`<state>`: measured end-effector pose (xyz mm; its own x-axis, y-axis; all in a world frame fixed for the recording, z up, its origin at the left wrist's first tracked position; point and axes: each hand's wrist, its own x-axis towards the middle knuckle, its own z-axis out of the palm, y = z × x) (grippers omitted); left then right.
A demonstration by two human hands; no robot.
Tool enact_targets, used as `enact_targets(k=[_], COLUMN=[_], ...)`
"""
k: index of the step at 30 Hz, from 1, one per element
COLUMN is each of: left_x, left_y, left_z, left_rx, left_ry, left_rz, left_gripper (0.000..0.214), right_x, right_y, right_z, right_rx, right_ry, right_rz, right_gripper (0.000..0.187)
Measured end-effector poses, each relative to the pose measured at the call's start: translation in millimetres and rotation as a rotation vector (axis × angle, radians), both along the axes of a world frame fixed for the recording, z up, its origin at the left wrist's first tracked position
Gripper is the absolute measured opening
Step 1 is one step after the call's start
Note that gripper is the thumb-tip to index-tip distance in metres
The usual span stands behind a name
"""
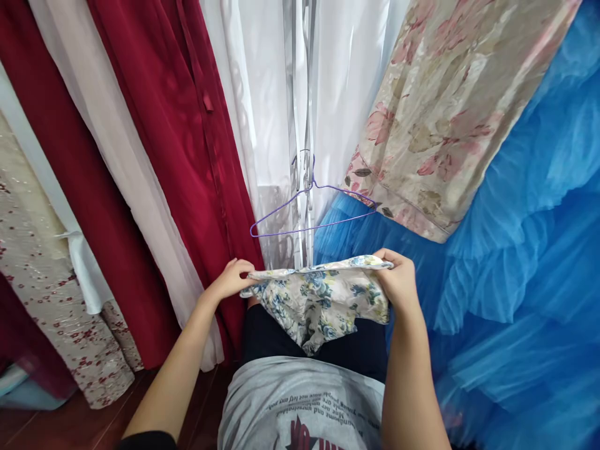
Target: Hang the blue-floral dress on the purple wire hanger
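Observation:
A pair of light floral shorts (323,300) with blue and yellow flowers is stretched in front of my lap, its top edge nearly level. At that edge's left end, my left hand (233,278) pinches the fabric between thumb and fingers. The right end is gripped by my right hand (398,275), whose fingers partly hide behind the cloth. Below the edge the fabric droops to a folded point near the middle. Just beyond the shorts, a thin purple hanger (313,230) hangs bare in front of white strips (302,125), touching neither hand.
Long dark red drapes (173,144) and a pale pink one hang at the left. White fabric (262,81) hangs straight ahead. To the right are a beige floral cloth (422,125) and ruffled blue tulle (525,250). Dark reddish floor (112,419) shows at the lower left.

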<state>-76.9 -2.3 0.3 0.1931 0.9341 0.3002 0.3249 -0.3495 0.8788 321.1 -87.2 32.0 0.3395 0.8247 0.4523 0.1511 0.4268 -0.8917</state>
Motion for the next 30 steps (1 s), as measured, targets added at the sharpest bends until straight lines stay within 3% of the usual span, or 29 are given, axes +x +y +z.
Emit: enact_targets(k=[5, 9, 11, 14, 19, 22, 24, 27, 30], left_x=[-12, 3, 16, 40, 72, 78, 76, 66, 57], left_y=[33, 44, 46, 46, 47, 49, 53, 60, 64], left_z=[46.9, 77.5, 86.4, 94.8, 101.3, 101.4, 101.3, 103.7, 109.7], left_rx=[0.098, 0.298, 0.33, 0.283, 0.025, -0.091, -0.102, -0.087, -0.121], left_ry=[-0.103, -0.057, -0.053, -0.163, -0.295, -0.256, -0.27, -0.332, -0.343], left_rz=[0.118, 0.065, 0.015, -0.028, -0.208, -0.273, -0.241, -0.149, -0.132], left_gripper=[0.019, 0.006, 0.011, 0.02, 0.03, 0.034, 0.026, 0.018, 0.019], right_x=[-24, -21, -15, -8, -4, -2, 0, 9, 23], right_y=[10, 14, 15, 19, 23, 23, 25, 41, 78], right_z=[-1.9, -6.8, -11.6, -18.6, -24.5, -28.8, -33.2, -36.7, -26.4], right_rx=[-0.018, -0.032, -0.039, -0.052, -0.102, -0.125, -0.119, -0.045, 0.07], right_ry=[0.138, 0.178, 0.167, 0.152, 0.162, 0.167, 0.184, 0.183, 0.05], right_rz=[0.091, 0.053, 0.026, -0.007, -0.053, -0.073, -0.095, -0.157, -0.235], right_gripper=[0.012, 0.017, 0.017, 0.016, 0.013, 0.015, 0.018, 0.035, 0.066])
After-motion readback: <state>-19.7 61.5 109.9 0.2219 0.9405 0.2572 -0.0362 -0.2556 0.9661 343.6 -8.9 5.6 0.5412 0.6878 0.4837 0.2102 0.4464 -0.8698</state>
